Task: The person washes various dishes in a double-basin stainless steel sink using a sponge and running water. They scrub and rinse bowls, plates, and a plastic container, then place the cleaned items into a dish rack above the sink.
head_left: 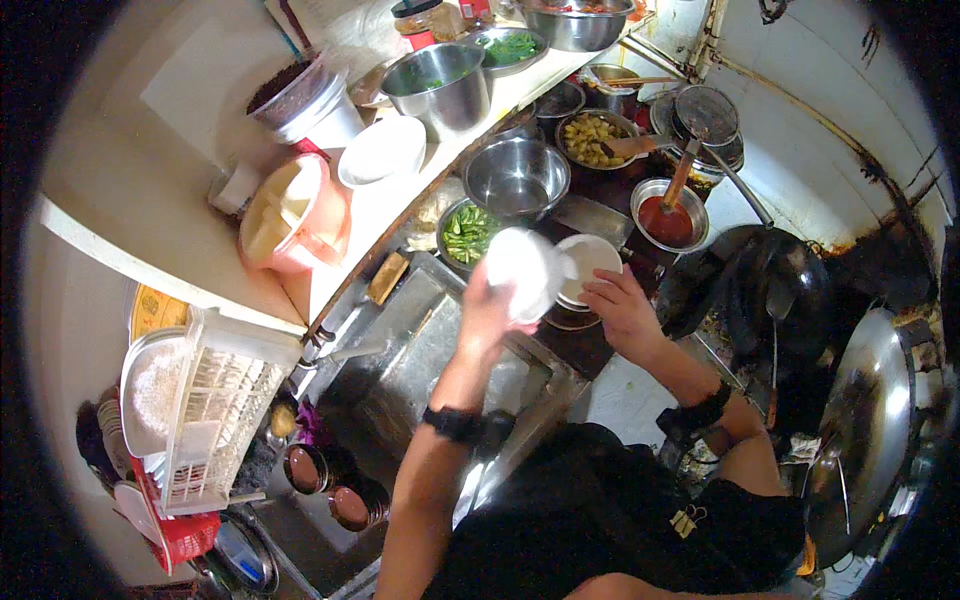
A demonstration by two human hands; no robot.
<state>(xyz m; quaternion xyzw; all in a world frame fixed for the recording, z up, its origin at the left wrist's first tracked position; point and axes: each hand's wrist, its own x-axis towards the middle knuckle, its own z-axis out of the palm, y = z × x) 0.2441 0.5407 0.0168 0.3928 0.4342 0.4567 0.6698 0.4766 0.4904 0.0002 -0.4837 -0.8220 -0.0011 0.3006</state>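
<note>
My left hand point(487, 304) grips a white bowl point(527, 270), which is blurred and glares in the light. Close beside it, the fingers of my right hand point(622, 307) hold the rim of a second white bowl point(589, 259), tilted so its inside shows. Another pale rim shows just under this second bowl. Partly behind the left bowl is a metal bowl of cut green peppers point(466, 234). Beyond both hands sits an empty-looking steel basin point(517, 176), with a cleaver point(592, 217) lying to its right.
Red sauce with a wooden-handled ladle fills a bowl point(669, 217) on the right. Woks point(862, 427) stand at far right. A white shelf point(390, 195) holding steel pots point(439, 97) overhangs the left. A steel sink point(420, 382) and plastic basket point(225, 420) lie lower left.
</note>
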